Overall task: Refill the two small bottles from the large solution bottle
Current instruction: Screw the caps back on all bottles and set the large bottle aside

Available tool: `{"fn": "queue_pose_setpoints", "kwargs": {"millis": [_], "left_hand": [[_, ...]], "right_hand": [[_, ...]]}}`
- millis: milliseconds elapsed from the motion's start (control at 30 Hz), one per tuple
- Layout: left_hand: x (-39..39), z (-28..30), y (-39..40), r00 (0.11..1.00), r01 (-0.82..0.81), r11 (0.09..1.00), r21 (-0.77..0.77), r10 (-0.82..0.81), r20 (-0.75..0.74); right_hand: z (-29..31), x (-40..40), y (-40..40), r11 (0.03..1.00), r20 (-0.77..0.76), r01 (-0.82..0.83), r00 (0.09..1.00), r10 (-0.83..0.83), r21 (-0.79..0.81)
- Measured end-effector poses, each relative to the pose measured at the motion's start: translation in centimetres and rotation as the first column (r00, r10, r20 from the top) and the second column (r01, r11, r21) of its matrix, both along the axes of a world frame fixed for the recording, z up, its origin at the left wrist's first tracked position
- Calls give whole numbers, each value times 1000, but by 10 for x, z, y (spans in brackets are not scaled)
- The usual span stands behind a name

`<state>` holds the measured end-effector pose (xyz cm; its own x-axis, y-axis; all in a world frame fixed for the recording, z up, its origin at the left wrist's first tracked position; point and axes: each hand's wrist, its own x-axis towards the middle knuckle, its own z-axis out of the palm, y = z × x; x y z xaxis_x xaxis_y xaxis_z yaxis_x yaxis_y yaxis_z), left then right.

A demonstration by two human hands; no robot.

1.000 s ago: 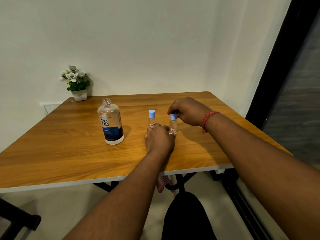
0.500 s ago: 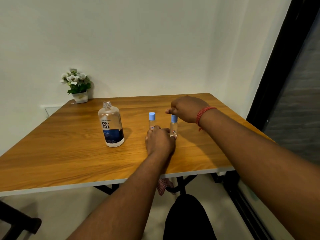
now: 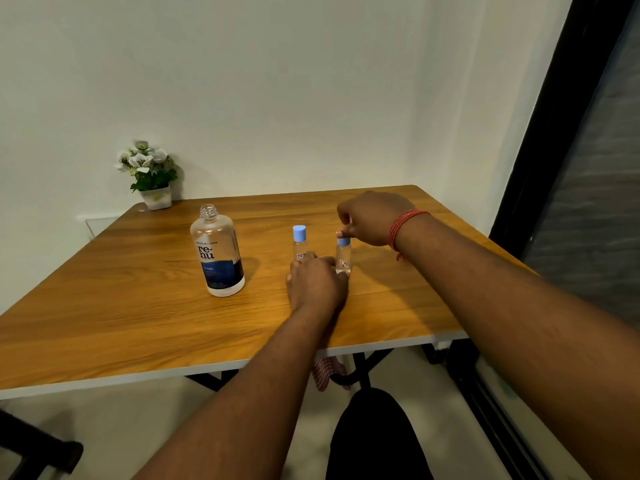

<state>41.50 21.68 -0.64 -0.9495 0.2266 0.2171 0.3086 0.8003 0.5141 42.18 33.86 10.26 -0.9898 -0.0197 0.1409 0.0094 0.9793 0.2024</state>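
Head view: left hand [image 3: 317, 282] grips the right small bottle [image 3: 343, 259] mid-tabletop [image 3: 104, 306]; right hand [image 3: 370, 218] pinches its blue cap [image 3: 343, 241]. Large uncapped bottle [image 3: 219, 254] stands left, edges well apart.

A wooden table [image 3: 104, 306] with a warm orange-brown grain and a pale edge band stood against a plain off-white wall [image 3: 277, 81], its far corners close to the plaster. On its far left corner sat a small white pot of white flowers and green leaves [image 3: 149, 174], casting a soft shadow on the wall behind it. Black metal legs [image 3: 360, 365] crossed beneath the top, and a red-and-white checked cloth [image 3: 327, 372] hung under the near edge. The floor [image 3: 156, 427] was pale and smooth. To the right ran a dark frame [image 3: 554, 116] with a grey, dim surface beyond it. The light was even and soft.
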Motion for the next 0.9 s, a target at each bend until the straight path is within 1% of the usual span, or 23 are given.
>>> {"fn": "queue_pose_setpoints", "kwargs": {"millis": [100, 167, 333, 500, 567, 633, 667, 767, 900], "left_hand": [[1, 1, 0, 1000, -3, 1000, -6, 3, -1], [1, 0, -1, 1000, -5, 1000, -1, 5, -2], [0, -1, 0, 1000, -7, 1000, 18, 8, -9], [-2, -2, 1, 1000, -8, 1000, 10, 8, -2], [-3, -3, 2, 1000, -3, 1000, 11, 3, -4], [-4, -3, 2, 1000, -7, 1000, 20, 7, -3], [-4, -3, 1, 1000, -6, 1000, 23, 6, -1], [-5, -4, 1, 1000, -1, 999, 36, 1, 7], [-7, -6, 2, 1000, -12, 998, 63, 11, 12]], "right_hand": [[2, -1, 0, 995, 65, -100, 993, 102, -32], [1, -1, -2, 995, 49, -103, 994, 102, 5], [-7, -5, -4, 1000, 5, -9, 1000, 9, -13], [-10, 0, 2, 996, -31, 55, 998, -53, 65], [-9, 0, 8, 1000, -27, 6, 1000, -7, -5], [-9, -1, 11, 992, 16, -77, 997, 79, -100], [-10, -1, 11, 988, 25, -101, 994, 105, -120], [-14, -4, 8, 984, -31, -112, 994, 108, -137], [-21, -3, 3, 981, -93, -89, 993, 74, -171]]}}
